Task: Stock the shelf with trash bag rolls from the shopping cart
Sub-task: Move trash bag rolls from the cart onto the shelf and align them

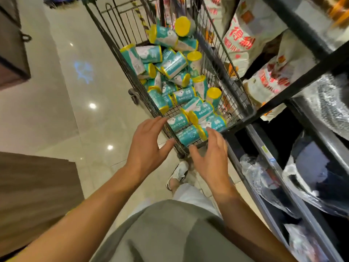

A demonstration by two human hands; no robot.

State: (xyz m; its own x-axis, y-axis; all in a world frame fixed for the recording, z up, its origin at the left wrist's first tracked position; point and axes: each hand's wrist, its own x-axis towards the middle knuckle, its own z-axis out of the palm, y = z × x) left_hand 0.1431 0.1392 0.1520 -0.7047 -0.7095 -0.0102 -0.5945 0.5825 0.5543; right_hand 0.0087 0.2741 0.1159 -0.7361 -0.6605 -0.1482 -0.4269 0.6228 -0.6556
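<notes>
Both hands' fingers spread wide, holding nothing — left hand [146,138] and right hand [208,155] hover at the near end of the shopping cart [113,52]. Trash bag rolls [175,65] lie heaped inside; shelf [268,146] just right. Risk: loose pile — grabbed rolls may slip.

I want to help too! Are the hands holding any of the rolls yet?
No. The left hand and right hand are open above the cart's near end, holding nothing.

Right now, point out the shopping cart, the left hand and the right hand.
shopping cart [120,53]: head view, left wire wall.
left hand [145,140]: head view, back of the hand.
right hand [213,156]: head view, back of the hand.
</notes>
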